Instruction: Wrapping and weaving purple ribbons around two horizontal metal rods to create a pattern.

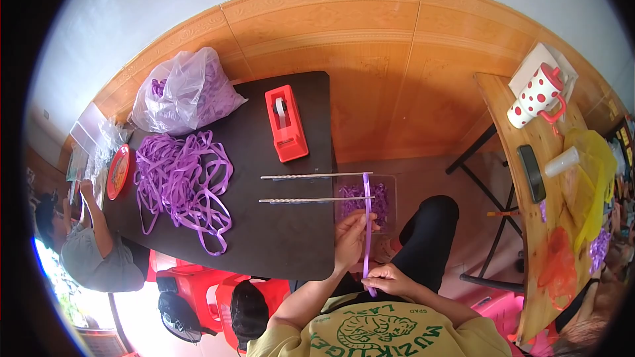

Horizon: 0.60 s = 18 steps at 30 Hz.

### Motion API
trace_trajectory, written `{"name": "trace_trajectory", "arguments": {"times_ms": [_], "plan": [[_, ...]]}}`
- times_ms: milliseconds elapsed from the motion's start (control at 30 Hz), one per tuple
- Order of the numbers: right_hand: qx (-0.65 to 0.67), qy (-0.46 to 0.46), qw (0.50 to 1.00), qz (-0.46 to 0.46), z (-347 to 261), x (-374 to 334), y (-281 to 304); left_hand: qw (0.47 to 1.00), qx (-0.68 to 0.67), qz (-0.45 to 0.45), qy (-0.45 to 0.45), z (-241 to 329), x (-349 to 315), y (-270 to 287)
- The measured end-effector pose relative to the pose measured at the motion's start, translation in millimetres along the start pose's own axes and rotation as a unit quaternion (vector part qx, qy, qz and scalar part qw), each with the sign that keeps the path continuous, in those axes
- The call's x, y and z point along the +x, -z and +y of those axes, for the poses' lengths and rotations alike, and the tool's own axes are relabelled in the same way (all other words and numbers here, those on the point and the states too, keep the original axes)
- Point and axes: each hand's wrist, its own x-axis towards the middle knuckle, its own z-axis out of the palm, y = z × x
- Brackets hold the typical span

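Note:
A strip of purple ribbon (367, 215) runs straight between my two hands, over the edge of the black table (278, 238). My left hand (350, 235) pinches it partway along, and my right hand (385, 281) grips its near end just above my lap. Beyond my hands the strip crosses two thin rods (316, 188) that lie side by side and stick out from the table over a clear box (390, 188) of purple pieces. A heap of loose purple ribbon (182, 182) lies on the table's left half.
A red tape dispenser (286, 123) stands at the table's far side, beside a plastic bag (185, 91) of ribbon. Another person (92, 251) sits at the left by a red plate (118, 170). A wooden side table (529, 225) at the right holds a spotted mug (537, 96), a phone and a cup.

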Motion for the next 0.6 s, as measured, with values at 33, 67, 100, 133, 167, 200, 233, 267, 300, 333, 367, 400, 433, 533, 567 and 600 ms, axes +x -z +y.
{"name": "trace_trajectory", "arguments": {"times_ms": [33, 67, 100, 133, 167, 200, 233, 267, 300, 333, 367, 400, 433, 533, 567, 600], "plan": [[0.009, -0.005, 1.000, 0.003, -1.3, -0.4, -0.4, 1.000, 0.001, 0.001, 0.000, -0.1, -0.4, -0.7], [0.009, -0.005, 1.000, 0.002, -2.5, -0.3, -0.5, 1.000, 0.002, 0.001, 0.000, 0.0, -0.5, -0.9], [0.003, -0.006, 1.000, 0.001, -3.8, -0.3, -0.4, 1.000, 0.002, 0.002, -0.001, -0.4, -0.6, 0.1], [-0.002, -0.006, 1.000, 0.001, -4.5, -0.3, -0.4, 1.000, 0.007, -0.010, -0.009, -1.1, -0.4, 2.1], [-0.002, -0.006, 1.000, 0.001, -4.3, -0.6, -0.4, 1.000, 0.011, -0.021, -0.017, -1.5, -0.4, 3.1], [-0.005, -0.003, 1.000, 0.003, -3.6, -0.9, -0.2, 1.000, 0.012, -0.021, -0.017, -1.9, -0.6, 2.4], [-0.008, 0.000, 1.000, 0.005, -3.7, -1.1, -0.2, 1.000, 0.007, 0.004, -0.014, -2.7, -0.9, 1.0], [-0.009, 0.000, 1.000, 0.005, -4.4, -1.5, -0.1, 1.000, 0.002, 0.029, -0.010, -3.0, -1.1, -0.2], [-0.004, -0.007, 1.000, 0.006, -6.6, -2.3, 0.0, 1.000, 0.002, 0.029, -0.010, -2.9, -1.2, -1.5], [0.000, -0.014, 1.000, 0.007, -8.5, -3.0, 0.0, 0.999, 0.010, 0.038, -0.006, -2.4, -1.3, -2.9], [0.000, -0.014, 1.000, 0.007, -9.9, -3.7, -0.1, 0.999, 0.017, 0.046, -0.002, -2.2, -1.2, -3.8], [0.003, -0.016, 1.000, 0.009, -11.4, -4.5, -0.3, 0.999, 0.017, 0.046, -0.002, -2.8, -1.0, -3.6], [0.007, -0.019, 1.000, 0.011, -12.2, -4.9, -0.3, 0.999, 0.019, 0.047, -0.007, -3.7, -0.7, -2.9], [0.004, -0.017, 1.000, 0.016, -9.9, -6.0, 0.6, 0.999, 0.023, 0.046, -0.018, -3.6, 0.4, -3.8], [0.004, -0.017, 1.000, 0.016, -9.6, -6.0, 0.8, 0.998, 0.024, 0.044, -0.024, -3.0, 1.0, -4.7], [0.008, -0.017, 1.000, 0.016, -9.3, -6.2, 0.9, 0.998, 0.024, 0.044, -0.023, -1.8, 1.5, -6.5]]}}
